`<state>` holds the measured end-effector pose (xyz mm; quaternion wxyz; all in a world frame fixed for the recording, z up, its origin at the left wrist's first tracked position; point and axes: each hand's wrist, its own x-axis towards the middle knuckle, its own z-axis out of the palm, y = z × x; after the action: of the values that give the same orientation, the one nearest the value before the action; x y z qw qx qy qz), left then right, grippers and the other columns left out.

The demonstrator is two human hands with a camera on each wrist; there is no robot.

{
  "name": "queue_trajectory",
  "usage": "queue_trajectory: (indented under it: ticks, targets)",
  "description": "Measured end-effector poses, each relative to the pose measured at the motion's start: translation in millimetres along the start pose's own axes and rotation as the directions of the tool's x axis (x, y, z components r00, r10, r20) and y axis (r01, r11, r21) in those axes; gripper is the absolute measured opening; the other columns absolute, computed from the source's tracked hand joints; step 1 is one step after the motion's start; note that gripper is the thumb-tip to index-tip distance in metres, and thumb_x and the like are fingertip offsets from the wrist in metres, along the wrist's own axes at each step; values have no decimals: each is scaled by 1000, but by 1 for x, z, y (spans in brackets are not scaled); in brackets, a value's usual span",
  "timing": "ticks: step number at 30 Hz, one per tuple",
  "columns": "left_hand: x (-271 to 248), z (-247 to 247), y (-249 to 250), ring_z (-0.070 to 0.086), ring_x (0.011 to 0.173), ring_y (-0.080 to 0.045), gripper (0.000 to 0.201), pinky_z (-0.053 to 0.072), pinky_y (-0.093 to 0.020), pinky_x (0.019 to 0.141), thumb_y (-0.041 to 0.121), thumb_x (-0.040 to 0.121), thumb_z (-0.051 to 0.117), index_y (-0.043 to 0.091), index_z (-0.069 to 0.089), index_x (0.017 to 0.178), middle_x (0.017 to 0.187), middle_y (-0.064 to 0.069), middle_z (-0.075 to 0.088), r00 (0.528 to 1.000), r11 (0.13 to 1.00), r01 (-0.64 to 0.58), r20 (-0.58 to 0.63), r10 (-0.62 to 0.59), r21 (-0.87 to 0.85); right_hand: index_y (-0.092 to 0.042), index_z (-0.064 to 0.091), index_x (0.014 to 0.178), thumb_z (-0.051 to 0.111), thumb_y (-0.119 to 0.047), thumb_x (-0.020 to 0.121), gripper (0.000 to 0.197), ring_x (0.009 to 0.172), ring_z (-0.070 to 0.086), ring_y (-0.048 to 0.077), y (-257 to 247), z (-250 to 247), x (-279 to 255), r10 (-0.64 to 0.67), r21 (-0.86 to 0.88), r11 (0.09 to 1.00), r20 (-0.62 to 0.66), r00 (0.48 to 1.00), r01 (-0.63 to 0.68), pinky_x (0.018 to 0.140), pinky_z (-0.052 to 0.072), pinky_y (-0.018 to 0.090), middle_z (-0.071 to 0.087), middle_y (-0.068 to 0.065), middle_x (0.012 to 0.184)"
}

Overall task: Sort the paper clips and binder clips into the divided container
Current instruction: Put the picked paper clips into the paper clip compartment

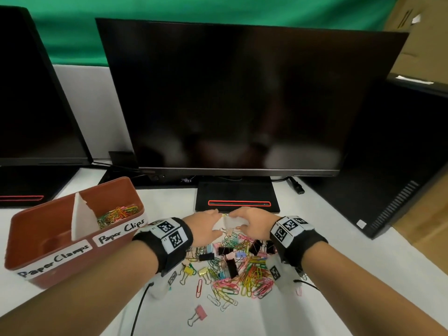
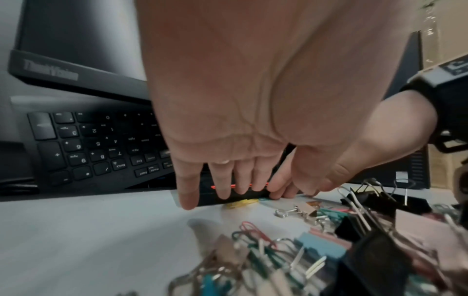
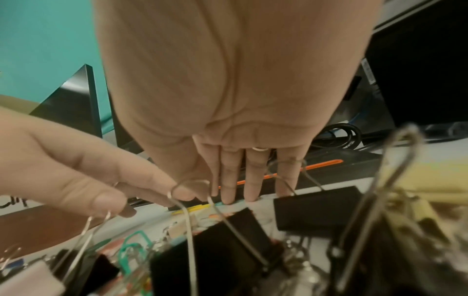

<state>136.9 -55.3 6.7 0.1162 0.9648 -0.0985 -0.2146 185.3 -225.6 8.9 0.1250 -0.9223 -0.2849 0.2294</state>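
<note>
A mixed pile of coloured paper clips and binder clips lies on the white table between my wrists. Both hands reach past it to its far edge, just before the monitor's base. My left hand points straight fingers down at the table beside a yellow paper clip. My right hand sets straight fingertips on the table by a teal clip. Neither hand holds anything. The brown divided container stands at the left, with paper clips in its "Paper Clips" half.
A dark monitor on a black base stands right behind the hands. A second monitor is at the left, a computer tower at the right. A keyboard sits under the monitor. A stray pink binder clip lies near me.
</note>
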Motion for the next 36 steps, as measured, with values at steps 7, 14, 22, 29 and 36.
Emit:
queue_trajectory:
  ticks: [7,14,22,29,36]
  targets:
    - [-11,11,-17,21,145,-18,52,18,-28,118,25,101,34,18,19,150,159,-1,16,998,997,-54,22,53,47,-13,54,131,47,-13,94,37,121,50,24,2,12,-11,-10,-140,990,3,1000,11,104,40,30,48,6,130]
    - [-22,11,-30,53,117,-16,39,38,-22,101,10,93,51,20,56,130,127,0,57,990,998,-65,-123,67,18,-19,60,125,66,-22,86,40,111,54,21,-2,14,-21,34,-129,991,-36,999,-38,90,41,25,51,5,124]
    - [-19,2,-28,49,89,-9,32,36,-8,70,19,83,67,17,64,115,98,4,50,991,994,-107,-78,109,21,-11,64,115,67,-11,83,32,112,58,24,-18,11,-11,95,-124,988,15,995,-93,91,46,28,60,7,123]
    - [-17,9,-32,53,85,-9,24,40,-11,70,16,86,64,11,65,109,108,-7,67,998,999,-44,-41,43,-27,-6,71,101,71,-15,80,22,93,60,20,-13,16,-8,122,-69,990,-4,992,-122,76,44,24,63,4,97]
    - [-20,15,-38,61,91,-14,23,51,-25,84,22,83,69,12,67,104,96,-2,64,992,984,56,-105,-74,-171,-6,73,100,73,-19,79,25,101,64,22,-14,18,-9,146,-59,987,-7,989,-146,85,50,28,69,7,108]
